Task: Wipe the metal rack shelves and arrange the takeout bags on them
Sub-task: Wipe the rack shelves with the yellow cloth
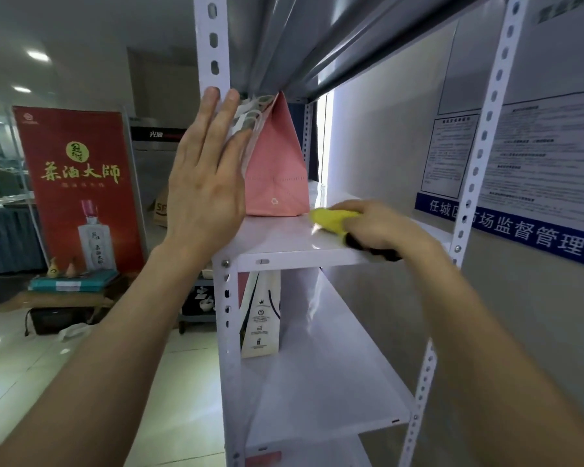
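A pink takeout bag [277, 170] stands upright at the left end of a white metal rack shelf [284, 246]. My left hand [206, 176] lies flat with straight fingers against the bag's near side, in front of the rack's front left post [213, 38]. My right hand [381, 227] grips a yellow cloth [331, 219] and presses it on the shelf just right of the bag. One shelf down, a cream paper bag [260, 318] stands at the left.
The lower shelf [334, 382] stretches right of the cream bag. The right post [486, 129] stands against a wall with posted notices [536, 146]. A red banner [78, 187] and low table stand on the floor to the left.
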